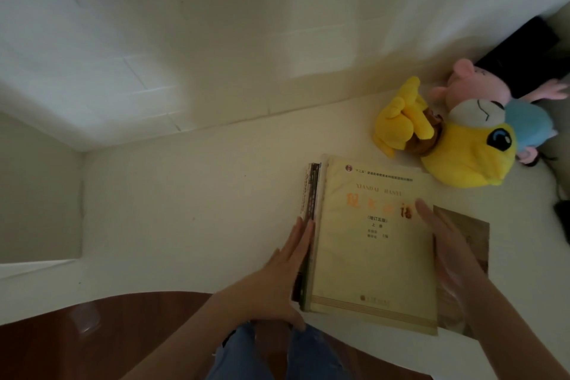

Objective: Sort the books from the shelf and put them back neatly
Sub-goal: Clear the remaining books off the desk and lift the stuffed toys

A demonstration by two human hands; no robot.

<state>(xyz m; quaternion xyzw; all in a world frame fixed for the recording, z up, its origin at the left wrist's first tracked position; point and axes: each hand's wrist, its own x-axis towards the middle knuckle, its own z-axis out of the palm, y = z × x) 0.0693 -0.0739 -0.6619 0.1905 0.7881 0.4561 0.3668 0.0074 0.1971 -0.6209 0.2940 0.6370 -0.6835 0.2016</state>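
Observation:
A stack of books lies flat on a white surface (191, 210). On top is a pale yellow book (370, 256) with red characters on its cover. Darker books (310, 194) show along the stack's left side, and a brown-covered book (472, 234) sticks out underneath on the right. My left hand (283, 271) presses with straight fingers against the stack's left edge. My right hand (447, 250), blurred, lies with straight fingers along the right edge of the yellow book.
Plush toys sit at the back right: a yellow one (447, 145) and a pink one (475, 83), next to a black object (524, 52). White walls meet in a corner at the left. A dark brown floor (92, 342) shows below.

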